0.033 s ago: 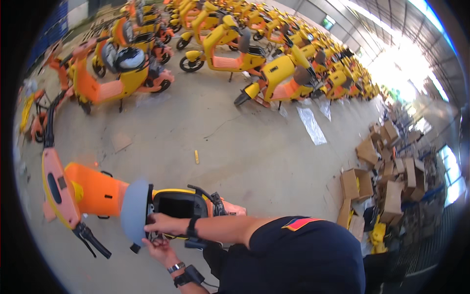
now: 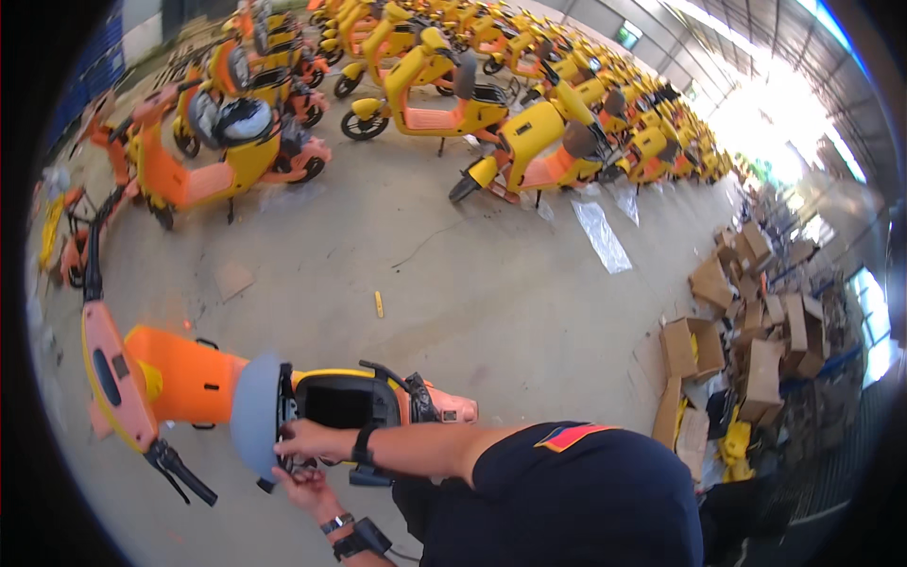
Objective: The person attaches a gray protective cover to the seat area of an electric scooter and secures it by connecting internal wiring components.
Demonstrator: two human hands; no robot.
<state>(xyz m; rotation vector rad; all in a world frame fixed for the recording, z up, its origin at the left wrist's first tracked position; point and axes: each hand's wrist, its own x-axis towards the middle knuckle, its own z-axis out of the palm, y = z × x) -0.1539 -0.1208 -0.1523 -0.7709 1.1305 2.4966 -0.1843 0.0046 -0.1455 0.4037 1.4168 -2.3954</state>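
Observation:
An orange and yellow scooter [image 2: 179, 373] stands in front of me, its handlebar at the left. Its grey seat [image 2: 253, 416] is tipped up toward the handlebar, baring the black storage compartment [image 2: 345, 404]. Both my hands work at the seat's near lower edge, beside the compartment's corner. My right hand [image 2: 312, 440] reaches across from the right, its fingers bent in at the seat's underside. Just below it, my left hand [image 2: 307, 489] has its thumb and fingers pinched together. What the fingers hold is small, dark and mostly hidden.
Rows of yellow and orange scooters [image 2: 453, 118] fill the far side. Cardboard boxes [image 2: 692, 348] and yellow parts [image 2: 735, 444] pile up at the right. A clear plastic sheet [image 2: 601, 236], a small yellow piece [image 2: 379, 304] and a flat cardboard scrap [image 2: 232, 279] lie on the floor.
The view has shifted slightly. Both hands stay at the seat's edge, with only small finger movements.

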